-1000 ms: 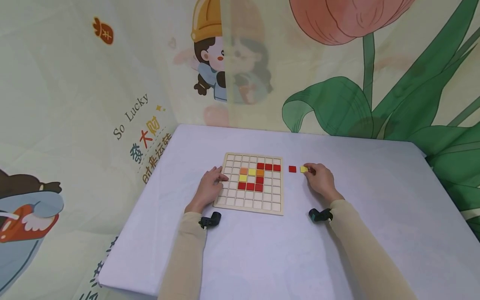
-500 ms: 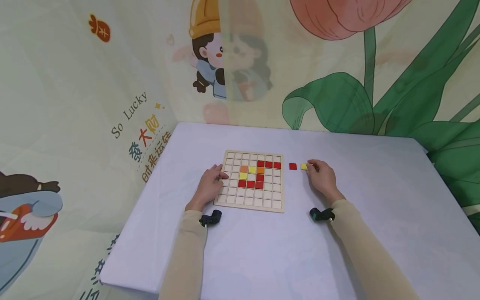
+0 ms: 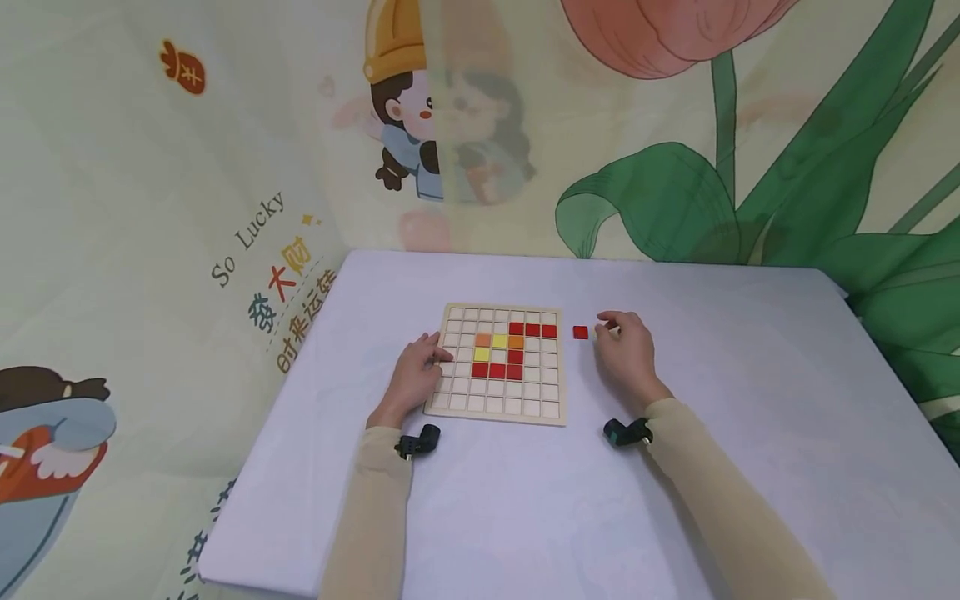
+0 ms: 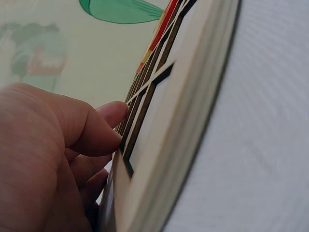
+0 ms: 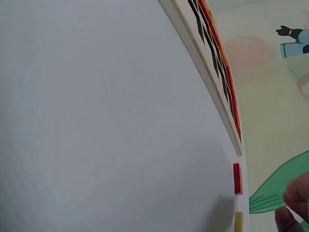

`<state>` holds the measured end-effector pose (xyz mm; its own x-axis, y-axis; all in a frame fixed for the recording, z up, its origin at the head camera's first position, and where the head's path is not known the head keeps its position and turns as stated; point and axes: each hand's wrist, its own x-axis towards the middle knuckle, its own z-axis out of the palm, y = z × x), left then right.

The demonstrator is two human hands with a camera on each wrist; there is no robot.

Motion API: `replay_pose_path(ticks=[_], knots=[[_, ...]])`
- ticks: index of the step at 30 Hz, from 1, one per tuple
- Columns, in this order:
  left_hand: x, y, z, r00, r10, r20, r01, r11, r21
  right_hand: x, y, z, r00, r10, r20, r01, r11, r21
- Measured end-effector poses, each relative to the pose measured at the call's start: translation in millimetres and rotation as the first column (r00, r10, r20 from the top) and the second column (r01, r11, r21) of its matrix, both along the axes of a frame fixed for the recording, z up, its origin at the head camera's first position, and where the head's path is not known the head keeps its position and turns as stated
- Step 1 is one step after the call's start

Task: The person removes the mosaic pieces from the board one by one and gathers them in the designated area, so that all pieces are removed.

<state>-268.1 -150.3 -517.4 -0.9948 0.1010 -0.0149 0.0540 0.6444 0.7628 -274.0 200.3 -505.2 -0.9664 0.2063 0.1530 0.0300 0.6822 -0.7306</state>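
A square wooden grid board (image 3: 532, 390) lies on the table, several cells filled with red, orange and yellow tiles. At its left edge, my left hand (image 3: 408, 379) rests with thumb and index finger touching the frame and the other fingers bent beside it, as the left wrist view also shows. Right of the board lies a red tile (image 3: 581, 332). My right hand (image 3: 628, 354) hovers just beyond it, thumb and finger bent with a gap between the tips and no tile visible in them. A yellow tile (image 5: 238, 222) lies below those fingers, mostly hidden in the head view.
A white cloth covers the table (image 3: 510, 500). Behind it hangs a printed backdrop with a tulip and green leaves (image 3: 667, 200); a cartoon figure and lettering are printed farther left. Each wrist wears a small black camera (image 3: 420, 442).
My right hand has shifted a little left over the yellow tile, covering most of it. My left hand stays at the board's edge. The head view has turned slightly.
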Motion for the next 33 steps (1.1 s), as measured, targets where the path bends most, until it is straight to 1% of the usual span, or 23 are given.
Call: replay_pose_path(ticks=[4,9,11,14,21,27,33], knots=[[0.6,-1.0,0.7,1.000,-0.010,-0.012,0.010,1.000,0.001,0.9,-16,4.5,0.999,0.036,-0.004,-0.036,0.999,0.019],[0.7,-3.8,1.8,0.999,-0.029,-0.033,0.030,0.999,0.030,-1.8,-33,9.0,0.994,0.084,-0.067,-0.078,0.993,0.092],[1.0,-4.6,1.7,0.999,-0.032,-0.034,0.033,0.999,0.039,-3.1,-38,9.3,0.993,0.099,-0.072,-0.089,0.988,0.128],[1.7,-4.8,1.9,0.999,-0.033,-0.031,0.034,0.998,0.043,-5.0,-43,7.4,0.992,0.115,-0.046,-0.106,0.980,0.167],[3.6,-3.6,3.4,0.999,-0.031,-0.021,0.032,0.998,0.055,-10.7,-47,-1.6,0.990,0.141,-0.030,-0.130,0.962,0.240],[4.4,-2.3,4.6,1.000,-0.018,-0.017,0.019,0.999,0.046,-16.0,-53,-0.6,0.989,0.148,0.007,-0.144,0.949,0.279],[4.3,-2.6,4.3,1.000,-0.014,-0.008,0.014,0.999,0.034,-20.2,-57,1.3,0.987,0.141,0.079,-0.159,0.936,0.314]])
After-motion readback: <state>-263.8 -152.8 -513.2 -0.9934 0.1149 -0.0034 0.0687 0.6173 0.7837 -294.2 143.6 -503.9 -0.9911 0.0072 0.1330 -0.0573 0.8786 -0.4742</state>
